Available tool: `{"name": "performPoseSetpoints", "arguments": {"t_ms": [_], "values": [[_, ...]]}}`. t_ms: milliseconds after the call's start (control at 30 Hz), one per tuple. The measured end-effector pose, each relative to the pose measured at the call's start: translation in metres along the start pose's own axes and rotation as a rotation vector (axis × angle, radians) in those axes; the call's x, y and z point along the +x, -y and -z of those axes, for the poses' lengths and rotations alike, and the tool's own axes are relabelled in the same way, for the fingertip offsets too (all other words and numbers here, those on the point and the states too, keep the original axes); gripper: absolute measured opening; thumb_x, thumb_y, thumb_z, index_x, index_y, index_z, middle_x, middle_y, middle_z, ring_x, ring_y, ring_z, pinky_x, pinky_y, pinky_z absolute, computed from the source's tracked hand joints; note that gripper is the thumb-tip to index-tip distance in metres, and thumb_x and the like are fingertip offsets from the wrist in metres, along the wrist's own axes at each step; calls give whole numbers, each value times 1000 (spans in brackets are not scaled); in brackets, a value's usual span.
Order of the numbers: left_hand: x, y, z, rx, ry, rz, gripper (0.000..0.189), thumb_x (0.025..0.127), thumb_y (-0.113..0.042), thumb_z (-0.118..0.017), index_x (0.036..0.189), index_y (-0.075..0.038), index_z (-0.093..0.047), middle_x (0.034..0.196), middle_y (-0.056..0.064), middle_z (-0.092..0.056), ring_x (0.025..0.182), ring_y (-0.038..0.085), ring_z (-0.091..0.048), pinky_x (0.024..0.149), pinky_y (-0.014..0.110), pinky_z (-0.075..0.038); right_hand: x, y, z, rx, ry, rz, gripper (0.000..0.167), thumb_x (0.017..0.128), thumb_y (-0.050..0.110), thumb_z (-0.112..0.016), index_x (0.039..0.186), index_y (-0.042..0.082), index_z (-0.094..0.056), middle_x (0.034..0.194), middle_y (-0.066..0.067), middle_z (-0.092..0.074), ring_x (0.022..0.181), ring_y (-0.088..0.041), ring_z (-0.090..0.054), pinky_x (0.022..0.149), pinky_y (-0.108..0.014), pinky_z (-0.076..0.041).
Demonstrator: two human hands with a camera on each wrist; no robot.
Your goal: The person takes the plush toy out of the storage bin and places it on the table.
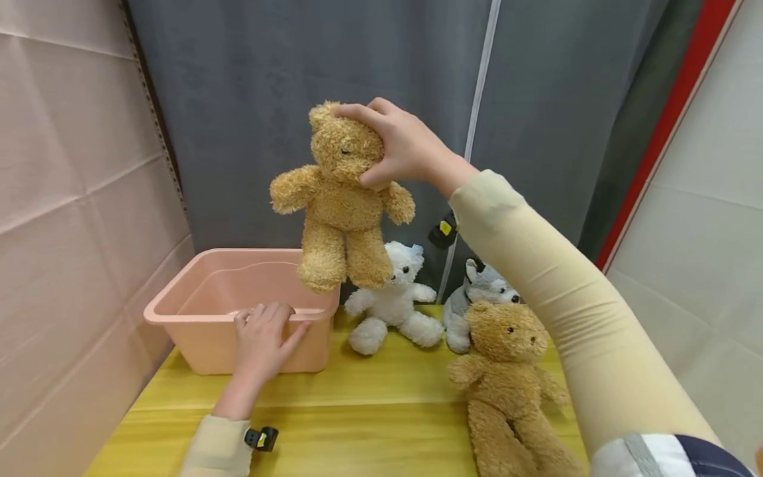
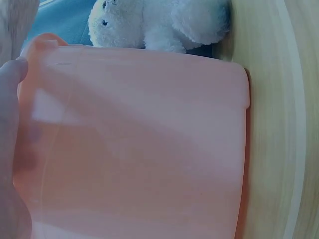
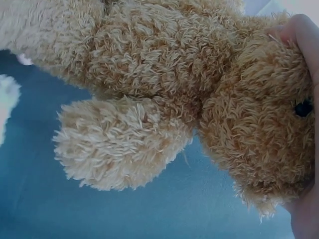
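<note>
My right hand [image 1: 408, 142] grips a golden-tan teddy bear [image 1: 346, 205] by its head, holding it upright in the air. The bear hangs above and to the right of a pink plastic tub [image 1: 244, 254], its feet partly in front of a white plush bear. In the right wrist view, the thumb and fingers wrap the head of the teddy bear [image 3: 164, 59]. My left hand [image 1: 262, 341] holds the near rim of the tub, fingers hooked over the edge and thumb along the outside. In the left wrist view, the tub's wall [image 2: 134, 139] fills most of the picture.
The white plush bear [image 1: 396, 305] sits right of the tub. Beside it are a grey-and-white plush husky [image 1: 459, 315] and a second brown teddy bear [image 1: 507, 384], partly behind my right arm. All stand on a yellow wood-grain table [image 1: 369, 424], with a grey curtain [image 1: 238, 132] behind.
</note>
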State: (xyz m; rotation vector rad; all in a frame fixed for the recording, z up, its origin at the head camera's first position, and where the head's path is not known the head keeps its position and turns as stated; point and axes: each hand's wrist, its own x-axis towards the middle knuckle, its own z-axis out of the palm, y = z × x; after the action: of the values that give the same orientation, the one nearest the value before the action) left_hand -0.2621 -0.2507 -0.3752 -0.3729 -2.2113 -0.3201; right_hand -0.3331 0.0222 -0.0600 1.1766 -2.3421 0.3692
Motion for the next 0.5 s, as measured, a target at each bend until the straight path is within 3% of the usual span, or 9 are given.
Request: {"name": "performPoseSetpoints", "arguments": {"t_ms": [300, 500], "values": [[2, 8, 2, 3, 24, 9, 36, 88, -50, -61, 88, -15, -54, 83, 1, -55, 80, 25, -48, 83, 52, -26, -56, -11, -3, 38, 1, -12, 93, 64, 31, -81, 146, 40, -38, 124, -5, -46, 94, -22, -50, 76, -42, -43], [0, 13, 8, 9, 25, 21, 35, 87, -49, -63, 88, -16, -54, 81, -1, -54, 80, 23, -48, 82, 52, -26, -86, -8, -21, 25, 45, -14, 93, 66, 33, -83, 147, 39, -37, 124, -3, -46, 87, -21, -53, 72, -42, -45]]}}
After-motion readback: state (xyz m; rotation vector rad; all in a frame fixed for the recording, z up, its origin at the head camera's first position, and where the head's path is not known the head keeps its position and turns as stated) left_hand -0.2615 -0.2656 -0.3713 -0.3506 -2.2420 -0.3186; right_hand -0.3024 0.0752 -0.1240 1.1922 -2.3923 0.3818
